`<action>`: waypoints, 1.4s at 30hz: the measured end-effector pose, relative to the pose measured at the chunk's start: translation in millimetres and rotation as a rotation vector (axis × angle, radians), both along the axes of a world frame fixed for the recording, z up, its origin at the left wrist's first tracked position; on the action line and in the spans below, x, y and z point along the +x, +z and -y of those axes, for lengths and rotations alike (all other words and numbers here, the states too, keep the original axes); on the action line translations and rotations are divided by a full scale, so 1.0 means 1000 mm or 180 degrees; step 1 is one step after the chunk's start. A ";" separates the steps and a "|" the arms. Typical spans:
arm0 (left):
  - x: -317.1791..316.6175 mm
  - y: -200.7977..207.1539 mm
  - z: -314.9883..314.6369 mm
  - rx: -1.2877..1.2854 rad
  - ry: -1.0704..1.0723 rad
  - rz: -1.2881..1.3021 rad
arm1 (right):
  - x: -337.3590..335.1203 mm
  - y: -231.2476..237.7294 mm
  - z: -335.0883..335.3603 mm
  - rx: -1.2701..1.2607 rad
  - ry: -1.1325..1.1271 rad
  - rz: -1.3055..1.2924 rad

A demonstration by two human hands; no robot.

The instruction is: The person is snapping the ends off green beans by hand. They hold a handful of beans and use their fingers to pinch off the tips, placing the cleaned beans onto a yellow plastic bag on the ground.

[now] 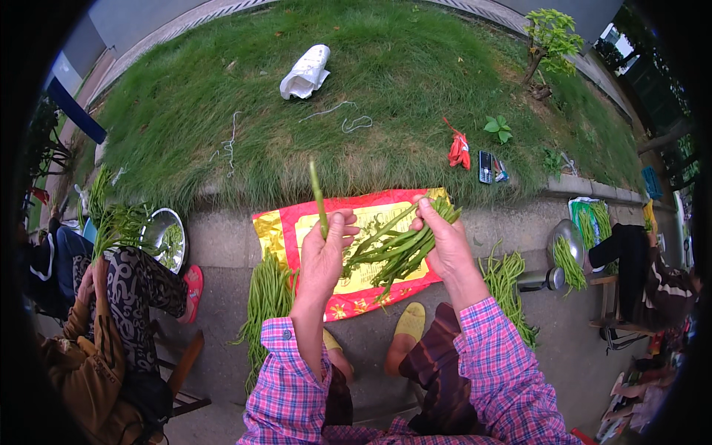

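Head view shows a bunch of long green beans (397, 252) gripped at one end by the right hand (445, 241), fanning loosely over the red and yellow mat (297, 222). The left hand (324, 256) pinches a single bean (319, 199) upright. With so loose a bunch, beans could slip onto the pavement (222, 245) beside the bean pile (267, 297).

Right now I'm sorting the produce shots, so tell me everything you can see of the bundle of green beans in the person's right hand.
The bundle of green beans is a loose sheaf of long, thin, bright green pods, fresh-looking and smooth. The right hand grips it near its upper end, so the pods fan down and left, above the red and yellow sheet. Some tips reach toward the left hand, which holds a single bean upright.
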State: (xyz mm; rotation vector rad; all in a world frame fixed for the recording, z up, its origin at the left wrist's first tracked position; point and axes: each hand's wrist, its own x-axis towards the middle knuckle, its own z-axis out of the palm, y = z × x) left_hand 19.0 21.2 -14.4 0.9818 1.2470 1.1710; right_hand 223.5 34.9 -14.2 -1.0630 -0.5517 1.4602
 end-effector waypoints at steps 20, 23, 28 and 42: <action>0.010 0.000 0.007 0.0000 -0.0028 -0.0498 | -0.009 -0.006 0.004 0.0331 0.0798 0.1460; 0.014 0.005 0.009 0.0425 -0.0039 -0.0773 | -0.018 -0.007 0.010 0.0391 0.1149 0.1636; 0.008 0.004 0.010 0.1295 -0.0318 -0.1644 | -0.025 0.005 0.018 0.0470 0.1763 0.2128; 0.011 0.009 0.015 0.0976 -0.0449 -0.2529 | -0.021 -0.002 0.018 0.0918 0.1691 0.3575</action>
